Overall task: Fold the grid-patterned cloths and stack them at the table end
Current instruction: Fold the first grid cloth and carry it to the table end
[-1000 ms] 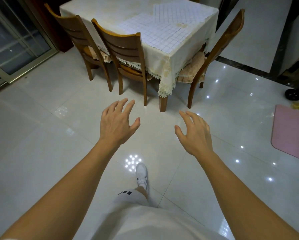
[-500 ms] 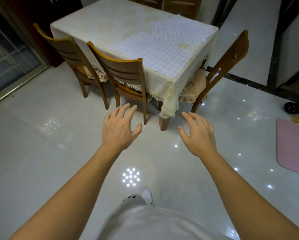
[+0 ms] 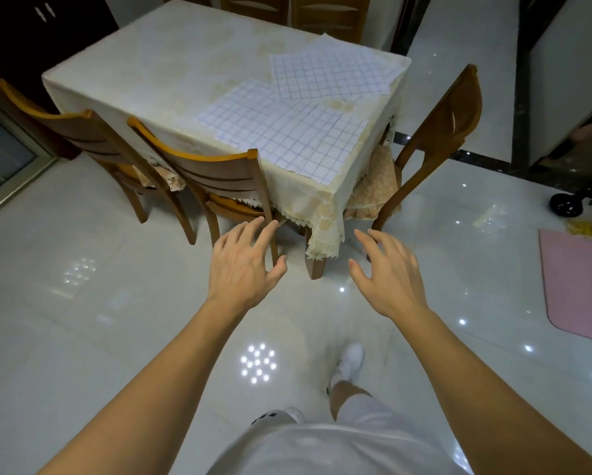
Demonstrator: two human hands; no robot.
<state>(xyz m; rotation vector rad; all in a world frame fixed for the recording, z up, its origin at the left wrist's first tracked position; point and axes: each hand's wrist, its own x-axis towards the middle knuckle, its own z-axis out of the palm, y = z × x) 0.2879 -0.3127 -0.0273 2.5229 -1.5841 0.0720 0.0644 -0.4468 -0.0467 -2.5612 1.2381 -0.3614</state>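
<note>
A near grid-patterned cloth [image 3: 284, 132] and a far grid-patterned cloth [image 3: 332, 73] are seen spread flat on the cream tablecloth [image 3: 157, 70], their edges meeting. The left hand [image 3: 243, 265] and right hand [image 3: 387, 272] are held over the tiled floor [image 3: 82, 337], short of the table, fingers spread, nothing gripped. A pink mat [image 3: 579, 282] is seen at right.

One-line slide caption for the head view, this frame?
Left hand and right hand, open and empty, held out toward the table, where the near grid cloth and far grid cloth lie unfolded.
</note>
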